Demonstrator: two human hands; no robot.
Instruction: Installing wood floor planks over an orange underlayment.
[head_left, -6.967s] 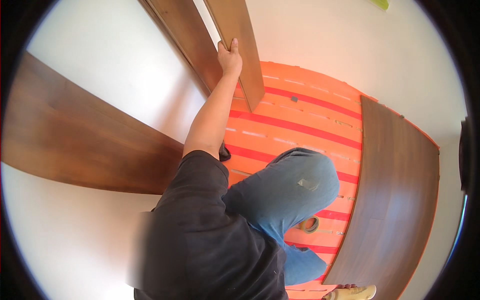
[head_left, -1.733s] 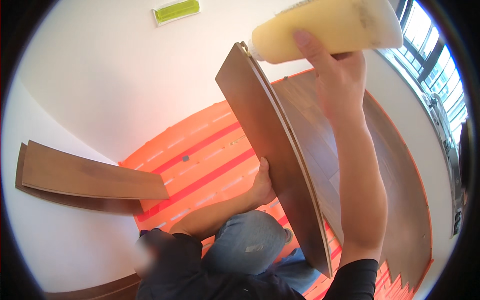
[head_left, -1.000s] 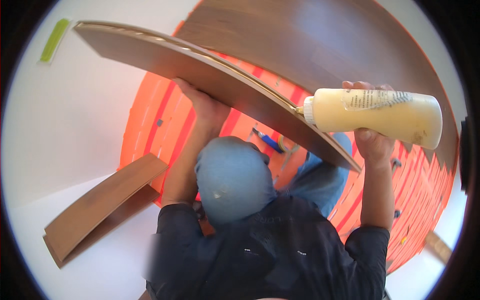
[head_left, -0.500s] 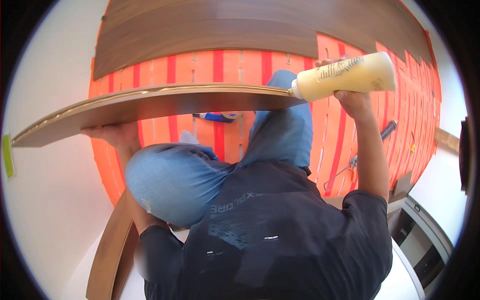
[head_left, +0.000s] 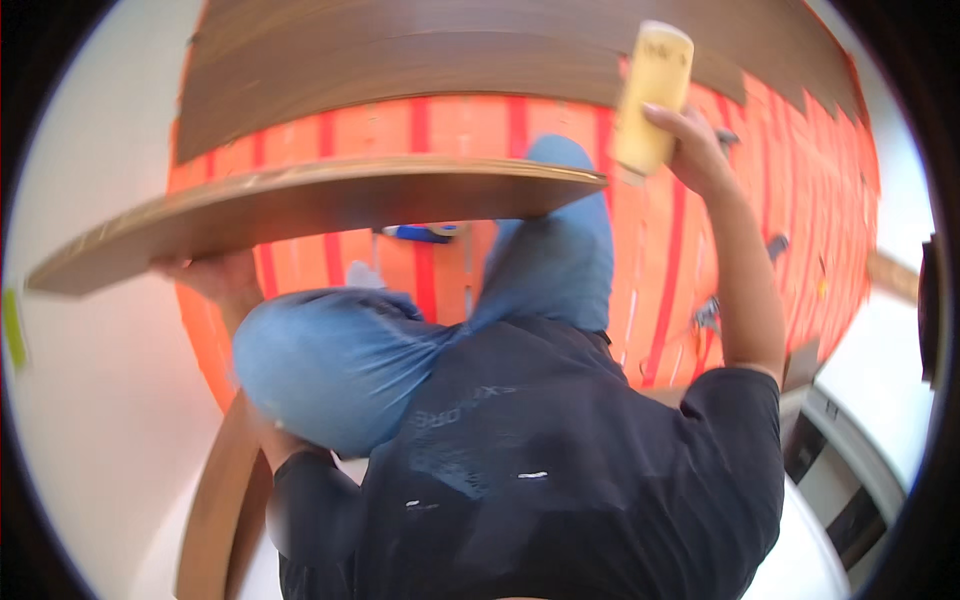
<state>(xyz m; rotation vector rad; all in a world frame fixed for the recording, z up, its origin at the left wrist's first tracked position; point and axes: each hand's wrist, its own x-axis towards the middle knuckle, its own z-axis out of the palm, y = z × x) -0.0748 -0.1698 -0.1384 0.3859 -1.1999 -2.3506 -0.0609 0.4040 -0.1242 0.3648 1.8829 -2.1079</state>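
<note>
A brown floor plank (head_left: 350, 203) lies tilted across in front of me, its glue-streaked long edge facing up. Its right end rests by my raised knee. My left hand (head_left: 218, 277) supports the left part from below, fingers partly hidden under it. Up to the right, my right hand (head_left: 692, 148) is wrapped round a squeeze bottle of pale yellow glue (head_left: 650, 95). The bottle is nearly upright with its nozzle end down, apart from the plank's right end; the nozzle itself is blurred.
Laid brown planks (head_left: 420, 55) cover the far floor. Orange underlayment (head_left: 655, 260) with red stripes spreads nearer. A blue-handled tool (head_left: 420, 234) lies beyond my legs; a metal tool (head_left: 707, 315) is at right. Another plank (head_left: 212, 500) stands lower left beside the white wall (head_left: 90, 190).
The glue bottle has left the plank's right end, moved up and away, and swung from nearly level to nozzle-down. My left hand and the plank have stayed almost in place.
</note>
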